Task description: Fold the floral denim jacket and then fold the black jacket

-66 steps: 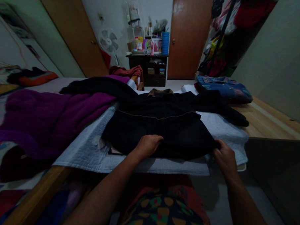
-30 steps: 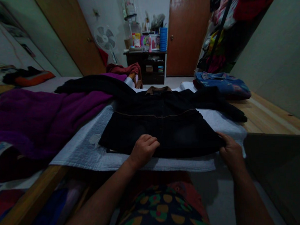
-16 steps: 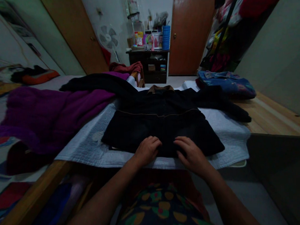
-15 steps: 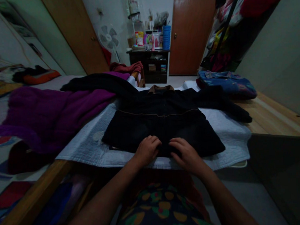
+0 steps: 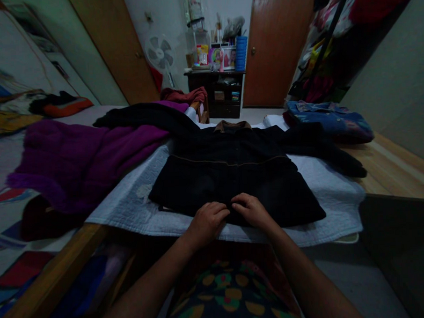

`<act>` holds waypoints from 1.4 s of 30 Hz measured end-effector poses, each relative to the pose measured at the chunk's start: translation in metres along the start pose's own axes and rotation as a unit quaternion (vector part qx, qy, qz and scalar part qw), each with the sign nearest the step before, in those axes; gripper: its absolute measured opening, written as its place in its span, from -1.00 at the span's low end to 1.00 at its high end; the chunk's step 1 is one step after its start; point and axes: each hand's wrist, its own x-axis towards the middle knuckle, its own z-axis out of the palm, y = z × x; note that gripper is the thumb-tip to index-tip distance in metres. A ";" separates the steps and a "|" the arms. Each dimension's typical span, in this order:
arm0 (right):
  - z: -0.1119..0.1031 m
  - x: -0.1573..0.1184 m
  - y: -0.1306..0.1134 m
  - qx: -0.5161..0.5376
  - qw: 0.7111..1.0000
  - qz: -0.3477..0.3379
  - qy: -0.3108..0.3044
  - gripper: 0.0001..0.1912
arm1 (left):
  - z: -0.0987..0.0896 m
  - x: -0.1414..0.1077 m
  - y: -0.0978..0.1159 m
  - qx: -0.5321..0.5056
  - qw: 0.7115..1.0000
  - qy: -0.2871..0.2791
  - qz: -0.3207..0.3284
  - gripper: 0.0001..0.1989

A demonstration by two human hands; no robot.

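A black jacket (image 5: 237, 176) with a brown collar lies front up on a light blue quilted cloth (image 5: 119, 214), its sleeves spread to both sides. My left hand (image 5: 209, 220) touches the jacket's near edge, fingers curled together at the hem. Close beside it, my right hand (image 5: 250, 210) rests on the same edge with bent fingers. The dim light hides whether the fingertips pinch the fabric.
A purple garment (image 5: 92, 155) lies at the left, beside a wooden rail (image 5: 58, 273). Folded denim (image 5: 329, 118) sits at the right on a wooden surface (image 5: 395, 169). At the back stand a fan (image 5: 160, 53) and a dark cabinet (image 5: 216, 100).
My right hand has moved left along the hem, closer to my left hand. The whole view has shifted slightly, with things appearing farther right.
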 end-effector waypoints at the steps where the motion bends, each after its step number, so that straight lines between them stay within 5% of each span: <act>1: 0.000 0.001 0.000 0.006 1.000 0.010 0.001 -0.84 | -0.001 0.002 0.001 0.003 1.000 -0.013 0.001 -0.75; 12: -0.003 0.006 0.001 0.065 0.995 0.078 0.021 -0.80 | -0.003 0.000 0.008 0.074 0.990 -0.120 0.025 -0.92; 18: -0.010 0.006 -0.017 0.057 0.993 -0.002 0.100 -0.82 | -0.009 0.012 0.008 0.061 0.992 -0.110 -0.032 -0.77; 23: -0.013 0.007 -0.031 0.046 0.986 -0.054 0.148 -0.84 | -0.004 0.022 0.008 0.086 0.989 -0.112 -0.033 -0.87; 29: -0.007 0.002 -0.025 0.021 0.991 -0.064 0.116 -0.84 | -0.003 0.005 0.006 0.075 0.996 -0.029 0.036 -0.86; 36: 0.001 -0.012 -0.024 -0.081 0.989 -0.123 0.032 -0.84 | 0.002 -0.020 0.003 0.075 0.995 -0.038 0.051 -0.87; 42: 0.013 -0.015 -0.016 -0.124 0.986 -0.108 -0.016 -0.86 | 0.008 -0.023 0.005 0.081 0.994 0.020 0.072 -0.84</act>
